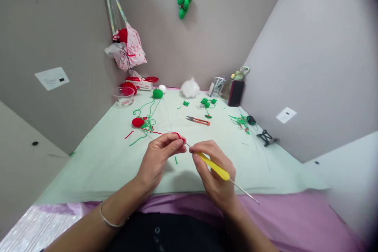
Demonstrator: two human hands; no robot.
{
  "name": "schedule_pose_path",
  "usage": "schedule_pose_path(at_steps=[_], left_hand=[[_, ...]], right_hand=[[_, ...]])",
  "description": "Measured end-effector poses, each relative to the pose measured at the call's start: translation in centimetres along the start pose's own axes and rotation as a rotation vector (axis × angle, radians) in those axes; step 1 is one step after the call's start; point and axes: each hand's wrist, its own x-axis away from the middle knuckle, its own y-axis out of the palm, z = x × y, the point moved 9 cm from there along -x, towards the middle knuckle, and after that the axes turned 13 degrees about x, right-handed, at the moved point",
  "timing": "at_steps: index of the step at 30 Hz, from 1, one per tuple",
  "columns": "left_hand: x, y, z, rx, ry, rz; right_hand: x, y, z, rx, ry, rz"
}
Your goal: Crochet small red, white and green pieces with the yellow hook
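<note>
My left hand (161, 157) pinches a small piece of red yarn (178, 135) between thumb and fingers, above the pale green tablecloth. From it a red strand runs left to a red yarn ball (138, 122). My right hand (215, 169) is closed around a crochet hook (217, 168) with a yellow handle and metal ends. The hook's front tip meets the red yarn at my left fingertips; its rear end points down and right. Fingers hide most of the worked piece. A short green yarn scrap (176, 160) lies just below my hands.
Orange-handled thread snips (198, 120) lie beyond my hands. A green yarn ball (157, 93), white stuffing (190, 88), green crocheted pieces (208, 102) and a clear bowl (123, 97) stand farther back. At right are a phone (236, 93), yarn scraps (241, 122) and a black clip (267, 138).
</note>
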Motion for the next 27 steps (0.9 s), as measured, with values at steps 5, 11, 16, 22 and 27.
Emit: schedule_pose_path(at_steps=[5,11,16,22,27], left_hand=[[0.0,0.2,-0.3,0.051,-0.045,-0.02],[0.7,0.9,-0.2,0.095,-0.149,-0.091],[1.4,1.8,0.3,0.035,-0.182,-0.204],[1.4,1.9,0.5,-0.098,-0.156,-0.265],[1.2,1.9,0.5,-0.174,-0.156,-0.313]], right_hand=[[1.0,1.0,-1.0,0.191,-0.176,0.046],[1.7,0.7,-0.7,0.193,-0.224,0.128],[0.8,0.3,0.4,-0.035,-0.117,-0.03],[-0.1,0.4,2.0,-0.164,0.024,-0.138],[0.0,0.6,2.2,-0.194,0.044,-0.165]])
